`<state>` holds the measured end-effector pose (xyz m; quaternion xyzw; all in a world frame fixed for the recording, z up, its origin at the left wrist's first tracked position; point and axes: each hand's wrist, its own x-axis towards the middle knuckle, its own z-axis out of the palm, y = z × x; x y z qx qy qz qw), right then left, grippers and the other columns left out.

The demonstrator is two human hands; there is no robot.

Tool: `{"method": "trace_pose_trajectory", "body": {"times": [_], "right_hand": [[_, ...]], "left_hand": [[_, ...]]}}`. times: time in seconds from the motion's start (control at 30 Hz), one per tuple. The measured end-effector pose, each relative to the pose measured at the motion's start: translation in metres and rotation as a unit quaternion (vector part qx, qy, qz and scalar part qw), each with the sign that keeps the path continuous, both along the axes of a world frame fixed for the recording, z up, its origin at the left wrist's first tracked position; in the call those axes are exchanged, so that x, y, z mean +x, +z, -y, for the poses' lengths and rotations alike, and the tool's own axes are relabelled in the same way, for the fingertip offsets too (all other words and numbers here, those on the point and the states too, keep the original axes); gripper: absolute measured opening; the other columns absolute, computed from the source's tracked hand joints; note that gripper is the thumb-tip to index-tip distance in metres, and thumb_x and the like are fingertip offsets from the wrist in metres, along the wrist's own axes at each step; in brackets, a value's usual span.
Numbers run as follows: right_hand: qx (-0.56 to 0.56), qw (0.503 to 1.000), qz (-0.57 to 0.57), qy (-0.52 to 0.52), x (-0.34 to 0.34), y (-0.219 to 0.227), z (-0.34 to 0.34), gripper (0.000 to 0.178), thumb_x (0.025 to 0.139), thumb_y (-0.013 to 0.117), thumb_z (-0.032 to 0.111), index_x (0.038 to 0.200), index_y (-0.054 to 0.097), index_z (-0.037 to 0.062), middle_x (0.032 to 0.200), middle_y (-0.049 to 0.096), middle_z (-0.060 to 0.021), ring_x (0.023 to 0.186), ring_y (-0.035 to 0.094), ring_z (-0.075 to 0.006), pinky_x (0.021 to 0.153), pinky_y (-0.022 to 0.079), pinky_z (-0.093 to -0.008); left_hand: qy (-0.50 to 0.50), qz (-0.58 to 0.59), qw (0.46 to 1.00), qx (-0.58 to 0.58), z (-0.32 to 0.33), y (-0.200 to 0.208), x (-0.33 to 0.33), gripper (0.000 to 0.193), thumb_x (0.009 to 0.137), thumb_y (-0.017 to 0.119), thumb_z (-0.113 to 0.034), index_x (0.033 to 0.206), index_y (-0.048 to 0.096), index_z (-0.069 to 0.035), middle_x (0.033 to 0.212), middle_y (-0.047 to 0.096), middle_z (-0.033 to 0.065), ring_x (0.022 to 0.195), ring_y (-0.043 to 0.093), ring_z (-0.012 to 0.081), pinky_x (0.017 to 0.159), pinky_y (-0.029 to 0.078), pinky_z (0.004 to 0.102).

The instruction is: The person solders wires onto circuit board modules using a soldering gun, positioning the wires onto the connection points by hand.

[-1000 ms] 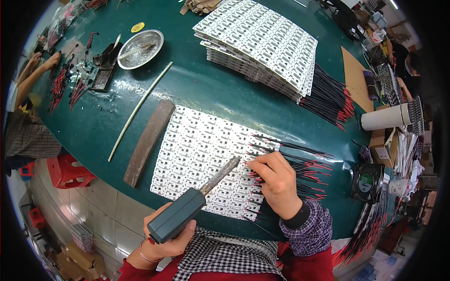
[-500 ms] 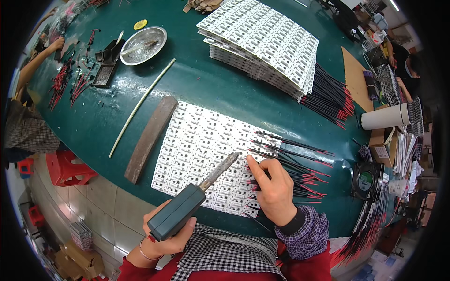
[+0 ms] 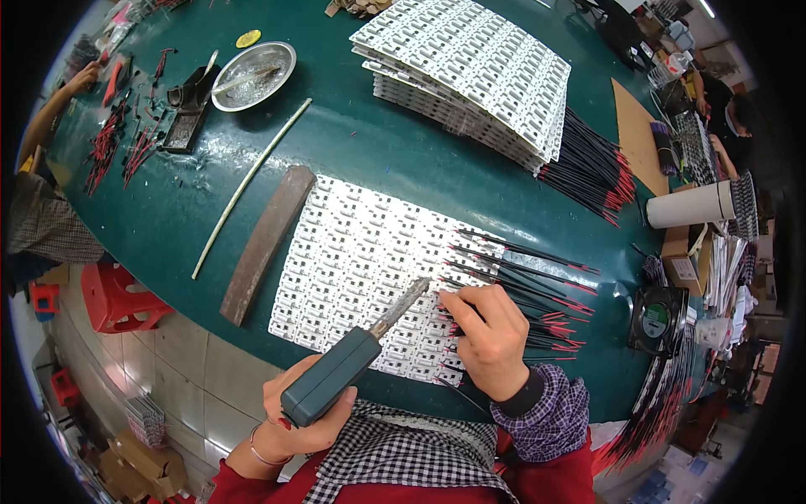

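Note:
My left hand (image 3: 315, 435) is wrapped around the dark green handle of a soldering iron (image 3: 332, 382). Its worn metal tip points up and right, close above a white circuit board panel (image 3: 361, 260) dotted with small parts. Beside the tip, my right hand (image 3: 495, 340) has thumb and index finger pinched together at a wire; the fingers partly hide its end. Several black wires (image 3: 550, 258) with red ends run from the panel's right side, some passing under this hand. Along the panel's left edge lies a brown bar (image 3: 267, 248).
A stack of similar panels (image 3: 470, 67) with wires stands at the back. To the left lie a thin pale rod (image 3: 252, 189), a metal bowl (image 3: 243, 99) and a black tray (image 3: 185, 130). On the right are a small fan (image 3: 656, 321) and a white roll (image 3: 690, 206). Other people's hands work at both sides.
The soldering iron has moved slightly right and up with my left hand. My right index finger, stretched out before, has bent in against the thumb.

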<state>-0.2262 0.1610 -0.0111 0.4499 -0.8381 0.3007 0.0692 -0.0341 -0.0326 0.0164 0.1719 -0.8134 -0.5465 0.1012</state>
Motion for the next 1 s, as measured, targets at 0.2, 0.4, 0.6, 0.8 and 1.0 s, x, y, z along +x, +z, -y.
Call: {"method": "trace_pose_trajectory", "body": {"times": [0.2,0.4,0.6,0.8,1.0], "right_hand": [[0.001,1.0,-0.017,0.004,-0.0012,0.0019,0.0,0.036,0.07,0.066,-0.002,0.104,0.073,0.0006,0.093,0.066,-0.0071,0.08,0.062,-0.0232,0.064,0.045,-0.0348],[0.016,1.0,-0.02,0.009,0.0,-0.0013,0.0017,0.033,0.073,0.066,0.0,0.105,0.072,0.0006,0.095,0.065,-0.0067,0.083,0.062,-0.0233,0.066,0.046,-0.0354],[0.023,1.0,-0.007,0.003,0.0004,0.0015,0.0004,0.049,0.058,0.059,-0.009,0.105,0.072,-0.0022,0.095,0.066,-0.0107,0.084,0.062,-0.0289,0.07,0.051,-0.0391],[0.022,1.0,-0.01,0.006,0.0004,-0.0001,0.0012,0.048,0.058,0.06,-0.009,0.105,0.071,-0.0026,0.095,0.066,-0.0105,0.084,0.062,-0.0287,0.07,0.051,-0.039],[0.022,1.0,-0.014,0.005,0.0002,0.0,0.0018,0.048,0.058,0.06,-0.009,0.104,0.071,-0.0024,0.094,0.065,-0.0103,0.083,0.062,-0.0286,0.069,0.05,-0.039]], "left_hand": [[-0.017,-0.005,0.999,-0.027,0.0001,0.0024,-0.0009,0.034,0.072,0.079,0.005,0.105,0.072,0.009,0.096,0.075,0.0177,0.073,0.073,0.0209,0.064,0.056,0.0278],[-0.034,-0.034,0.997,-0.052,0.0007,0.0022,-0.0064,0.029,0.073,0.078,0.006,0.102,0.072,0.008,0.094,0.074,0.0161,0.073,0.073,0.0196,0.065,0.056,0.0272],[-0.044,-0.04,0.997,-0.052,-0.0002,-0.0042,-0.0069,0.027,0.073,0.078,0.006,0.098,0.071,0.007,0.091,0.074,0.0142,0.072,0.073,0.0186,0.064,0.055,0.0265],[-0.04,-0.011,0.999,-0.034,-0.0001,-0.0005,-0.0058,0.024,0.072,0.078,0.006,0.095,0.071,0.006,0.086,0.072,0.0124,0.069,0.072,0.0177,0.062,0.054,0.0262],[-0.027,-0.05,0.997,-0.06,-0.0014,-0.0012,-0.0072,0.02,0.072,0.078,0.005,0.091,0.071,0.004,0.084,0.071,0.0124,0.066,0.07,0.0203,0.058,0.053,0.0281]]}}
